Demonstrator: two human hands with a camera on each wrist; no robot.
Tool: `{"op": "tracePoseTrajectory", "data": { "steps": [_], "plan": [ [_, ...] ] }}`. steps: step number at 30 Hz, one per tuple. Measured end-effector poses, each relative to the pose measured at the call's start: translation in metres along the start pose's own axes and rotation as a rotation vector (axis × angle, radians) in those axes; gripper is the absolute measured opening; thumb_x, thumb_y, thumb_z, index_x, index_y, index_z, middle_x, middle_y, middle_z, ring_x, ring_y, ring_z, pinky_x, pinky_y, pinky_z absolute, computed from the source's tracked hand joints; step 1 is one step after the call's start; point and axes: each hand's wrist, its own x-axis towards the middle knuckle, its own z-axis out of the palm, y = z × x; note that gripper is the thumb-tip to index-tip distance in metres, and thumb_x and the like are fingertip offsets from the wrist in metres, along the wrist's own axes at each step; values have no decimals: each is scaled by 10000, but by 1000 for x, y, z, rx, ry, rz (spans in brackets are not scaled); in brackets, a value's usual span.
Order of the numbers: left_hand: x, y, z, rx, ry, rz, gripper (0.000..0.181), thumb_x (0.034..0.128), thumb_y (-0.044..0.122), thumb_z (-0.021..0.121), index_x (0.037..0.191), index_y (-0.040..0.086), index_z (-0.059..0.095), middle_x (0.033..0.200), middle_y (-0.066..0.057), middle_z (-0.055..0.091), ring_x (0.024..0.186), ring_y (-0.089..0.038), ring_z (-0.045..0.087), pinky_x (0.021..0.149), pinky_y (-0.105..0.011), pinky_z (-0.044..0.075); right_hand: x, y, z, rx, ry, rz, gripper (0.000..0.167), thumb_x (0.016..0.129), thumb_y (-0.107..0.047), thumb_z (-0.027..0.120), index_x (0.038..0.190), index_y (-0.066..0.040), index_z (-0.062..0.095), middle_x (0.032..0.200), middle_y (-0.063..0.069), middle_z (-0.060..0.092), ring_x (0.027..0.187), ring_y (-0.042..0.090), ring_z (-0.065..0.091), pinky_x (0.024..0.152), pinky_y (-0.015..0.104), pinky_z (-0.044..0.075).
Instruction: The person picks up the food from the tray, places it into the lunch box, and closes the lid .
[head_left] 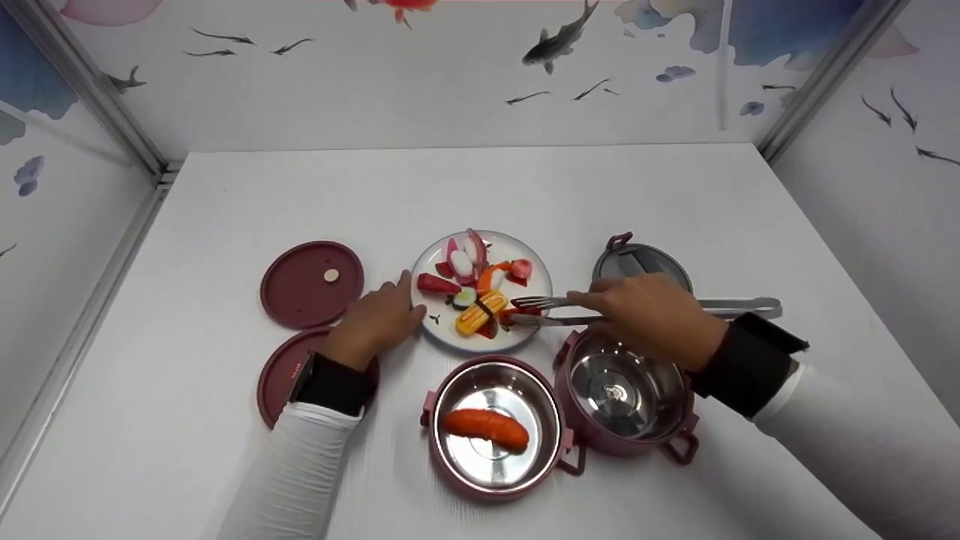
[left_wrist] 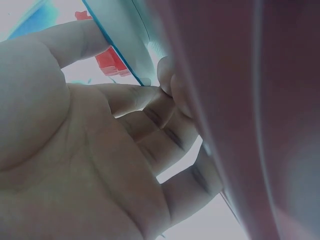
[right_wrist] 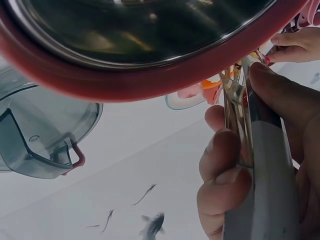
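My left hand (head_left: 379,319) holds the left rim of a white plate (head_left: 517,251). In the left wrist view its thumb passes over the rim, with the other fingers curled by the underside. Toy food lies on the plate, including a yellow piece with a dark band (head_left: 481,313) and a shrimp-like orange piece (head_left: 491,277). My right hand (head_left: 652,311) grips metal tongs (head_left: 739,304) with one forked end. Their ends are at a red piece (head_left: 517,315) on the plate's right side; whether they pinch it I cannot tell.
In front of the plate stands a pink-rimmed steel pot (head_left: 499,491) with an orange sausage-shaped piece (head_left: 487,429) inside. A second pot (head_left: 622,390) stands at its right, under my right arm. Dark red lids (head_left: 292,289) lie left; a grey clear lid (head_left: 641,262) lies behind my right hand.
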Motion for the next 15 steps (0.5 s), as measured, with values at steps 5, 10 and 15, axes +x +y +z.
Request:
{"op": "tracePoseTrajectory", "data": {
  "steps": [5,10,15],
  "plan": [
    [0,1,0,-1,10,-5,743,1039,394,427,1599,13,123,1559,-278,364,1431,-441,385,1160,-574,339,1,0,0,-14,4,-4,428,846,-214,795,1263,-195,703,869,11,702,629,160,583,557,345,482],
    [0,1,2,11,-1,1,741,1040,394,426,1598,11,125,1554,-279,372,1427,-432,396,1155,-565,352,2,-2,0,8,-40,20,434,861,-200,779,1286,-188,690,879,25,712,655,167,595,581,357,503],
    [-1,0,1,11,0,0,740,1040,394,427,1599,12,127,1555,-282,368,1427,-431,395,1159,-555,351,2,-2,0,53,-77,27,452,875,-188,762,1315,-164,663,871,31,735,692,178,630,615,373,541]
  ]
}}
